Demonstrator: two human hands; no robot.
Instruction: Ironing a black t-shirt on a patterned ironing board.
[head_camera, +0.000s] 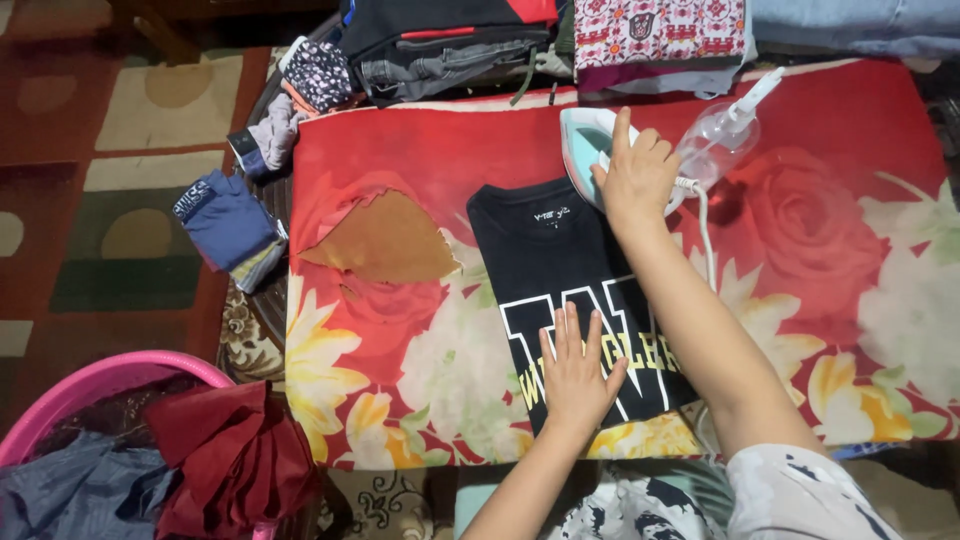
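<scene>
The left hand (577, 372) lies flat, fingers spread wide, on the black shirt (575, 290) in the middle of the flowery red cloth (400, 150). The right hand (634, 175) holds the iron (585, 140) at the shirt's far edge.

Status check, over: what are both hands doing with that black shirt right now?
Left hand flat on black T-shirt. Right hand gripping teal-and-white iron at shirt's collar end. Clear spray bottle and iron cord lie just beside it.

My left hand (577, 372) lies flat on the folded black cotton T-shirt (565, 260); beyond my fingers, my right hand (636, 178) grips the teal-and-white plastic iron (583, 140) on the shirt's far edge.
</scene>
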